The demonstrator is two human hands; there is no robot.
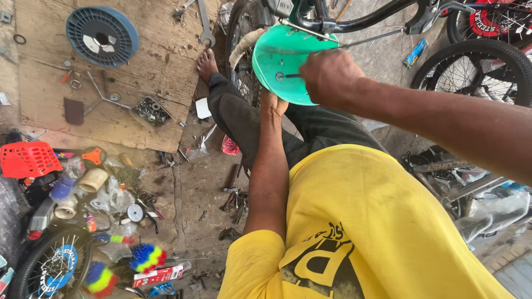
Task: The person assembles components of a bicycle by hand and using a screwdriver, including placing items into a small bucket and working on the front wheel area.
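- the green plastic disc (280,63) is sitting against a small bicycle (354,22) at the top of the view, just ahead of the person's knees, its flat face turned toward the camera and a small hole showing left of its middle.
- the left hand (273,102) is reaching straight up from the yellow shirt (354,221) and meeting the disc's lower rim; the fingers are hidden behind the rim, so i cannot tell whether they are closed on it.
- the right hand (328,77) is coming in from the right edge and is curled closed over the disc's right side (a thin dark rod is poking out of the fist toward the hole, too small to name).
- the disc lies above the left hand and to the left of the right hand; the right hand is lying further onto its face, and the rod's long axis is running roughly level, right to left.
- counted: one green disc, two hands, one blue spool (102,36) near the top left corner of the cardboard sheet (160,66), one tray of small hardware (151,111) near the sheet's lower right edge, one spanner (205,25) at its top right corner.
- on the ground at the left edge: one red basket (27,159), one spoked wheel (52,266) in the bottom left corner.
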